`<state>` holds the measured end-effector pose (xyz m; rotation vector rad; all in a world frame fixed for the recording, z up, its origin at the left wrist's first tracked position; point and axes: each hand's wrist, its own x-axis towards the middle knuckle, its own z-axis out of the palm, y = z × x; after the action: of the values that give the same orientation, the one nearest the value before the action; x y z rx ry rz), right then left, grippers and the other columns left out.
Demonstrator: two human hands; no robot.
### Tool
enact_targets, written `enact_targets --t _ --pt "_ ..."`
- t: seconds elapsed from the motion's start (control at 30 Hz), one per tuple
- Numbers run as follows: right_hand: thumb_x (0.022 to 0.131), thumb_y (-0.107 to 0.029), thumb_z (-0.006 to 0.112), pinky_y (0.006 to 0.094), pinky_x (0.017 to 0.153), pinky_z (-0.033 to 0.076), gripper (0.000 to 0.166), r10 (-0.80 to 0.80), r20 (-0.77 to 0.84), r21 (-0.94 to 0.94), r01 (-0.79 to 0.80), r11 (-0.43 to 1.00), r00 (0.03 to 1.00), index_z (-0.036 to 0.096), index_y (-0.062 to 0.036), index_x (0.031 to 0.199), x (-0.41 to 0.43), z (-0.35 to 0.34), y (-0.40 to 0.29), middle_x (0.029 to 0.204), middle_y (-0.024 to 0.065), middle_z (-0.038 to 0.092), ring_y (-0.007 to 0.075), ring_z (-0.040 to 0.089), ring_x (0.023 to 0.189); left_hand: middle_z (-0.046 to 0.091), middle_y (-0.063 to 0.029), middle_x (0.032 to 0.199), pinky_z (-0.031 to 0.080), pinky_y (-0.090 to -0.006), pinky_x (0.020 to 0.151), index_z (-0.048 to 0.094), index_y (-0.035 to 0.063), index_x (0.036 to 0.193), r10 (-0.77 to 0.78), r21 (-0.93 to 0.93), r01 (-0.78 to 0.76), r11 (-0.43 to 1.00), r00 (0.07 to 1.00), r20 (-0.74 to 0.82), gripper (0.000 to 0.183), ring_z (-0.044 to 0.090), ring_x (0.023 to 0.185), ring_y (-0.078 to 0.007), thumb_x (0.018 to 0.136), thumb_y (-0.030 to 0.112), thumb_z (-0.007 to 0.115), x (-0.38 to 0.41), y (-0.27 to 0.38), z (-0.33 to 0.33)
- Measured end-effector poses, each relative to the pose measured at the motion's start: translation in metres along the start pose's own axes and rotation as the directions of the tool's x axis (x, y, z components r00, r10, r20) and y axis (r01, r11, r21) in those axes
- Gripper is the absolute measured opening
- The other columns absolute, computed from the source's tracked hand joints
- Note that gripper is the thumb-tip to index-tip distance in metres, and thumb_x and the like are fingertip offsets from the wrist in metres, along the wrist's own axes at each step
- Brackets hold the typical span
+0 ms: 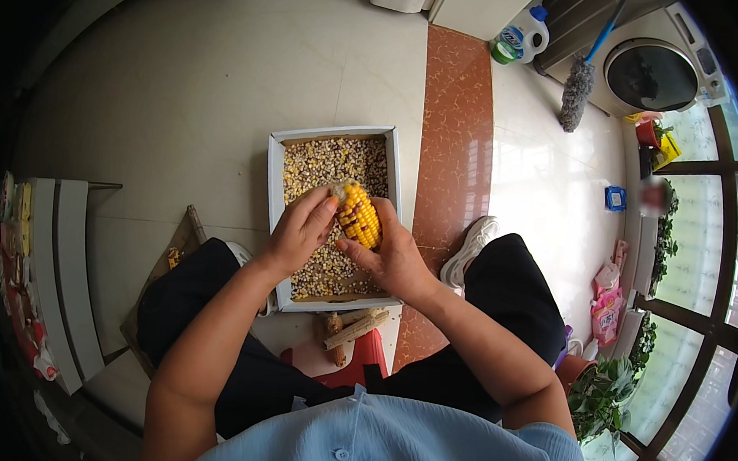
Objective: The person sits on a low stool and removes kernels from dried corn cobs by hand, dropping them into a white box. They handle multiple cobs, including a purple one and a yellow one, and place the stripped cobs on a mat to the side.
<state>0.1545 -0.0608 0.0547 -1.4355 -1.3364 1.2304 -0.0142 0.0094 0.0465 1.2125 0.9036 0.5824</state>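
Note:
An ear of yellow corn with some dark kernels (359, 217) is held between both hands above a shallow cardboard box (275, 187). My left hand (303, 226) grips the ear's pale, bare end at its upper left. My right hand (396, 251) is wrapped around its right side and lower end, the thumb on the near side. Loose mixed kernels (335, 155), pale, yellow and dark, cover much of the box's bottom. Just below the box, several stripped corn cobs (356, 329) lie by a red object (368, 354) between my legs.
At the left, by my knee, a flat piece of board (178, 235) bears a stick (196, 223) and a bit of yellow corn (174, 257). My shoe (472, 249) stands right of the box. Farther right are a grey duster (577, 94), a washing machine (651, 73) and potted plants (603, 394).

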Motion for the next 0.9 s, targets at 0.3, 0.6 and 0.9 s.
enact_targets --t 0.3,0.6,0.9 --pt "0.075 -0.026 0.075 0.0438 0.072 0.05 0.064 -0.196 -0.054 -0.473 0.148 0.869 0.979 0.039 -0.0007 0.121 -0.002 0.008 0.003 0.105 0.022 0.055 0.0414 0.059 0.087 0.047 0.001 0.065 0.036 -0.0235 0.05 0.058 0.0013 0.092 -0.034 0.167 0.045 0.985 0.997 -0.069 0.043 0.042 0.056 -0.0059 0.101 0.039 0.038 0.007 -0.003 0.002" --pt "0.079 -0.027 0.074 0.041 0.071 0.05 0.062 -0.12 0.027 -0.356 0.122 0.927 0.992 0.036 -0.0017 0.12 -0.003 0.008 0.002 0.096 0.0232 0.059 0.0406 0.061 0.086 0.047 0.0033 0.069 0.031 -0.0198 0.049 0.057 0.0029 0.115 0.067 0.151 -0.07 0.986 0.997 0.025 0.04 0.036 0.055 -0.0035 0.102 0.033 0.034 0.003 -0.001 -0.003" --pt "0.077 -0.026 0.074 0.0451 0.071 0.049 0.062 -0.062 -0.014 -0.392 0.052 0.919 0.998 0.034 -0.0015 0.117 -0.001 0.004 -0.002 0.096 0.0257 0.057 0.0432 0.058 0.088 0.041 0.0061 0.068 0.025 -0.0171 0.047 0.053 0.0054 0.123 0.09 0.055 -0.092 0.994 0.995 0.038 0.039 0.031 0.056 -0.0017 0.102 0.034 0.037 0.003 0.002 0.001"
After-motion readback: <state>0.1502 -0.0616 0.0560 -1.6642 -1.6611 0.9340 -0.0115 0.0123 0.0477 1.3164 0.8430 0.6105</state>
